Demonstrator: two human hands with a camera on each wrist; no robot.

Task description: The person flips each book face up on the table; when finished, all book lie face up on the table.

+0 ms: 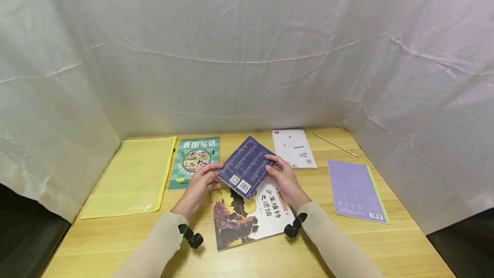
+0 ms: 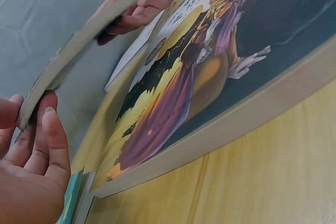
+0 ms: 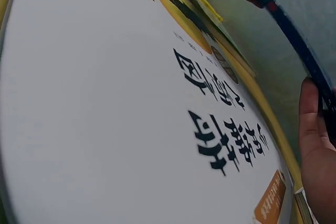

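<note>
Both my hands are on the dark blue book, which is lifted and tilted just above the illustrated book lying flat at the near middle of the wooden table. My left hand grips the blue book's left edge, fingers curled round it, thumb and fingertips pinching the edge in the left wrist view. My right hand holds the right edge the same way, fingers wrapped on it; in the right wrist view only part of that hand shows, against the book's dark edge. The blue book's back cover faces up, barcode stickers at its near corner.

Left of the hands lies a green workbook, and further left a yellow zip folder. Far right of the blue book is a white booklet, a pencil beyond it, and a purple notebook at the right.
</note>
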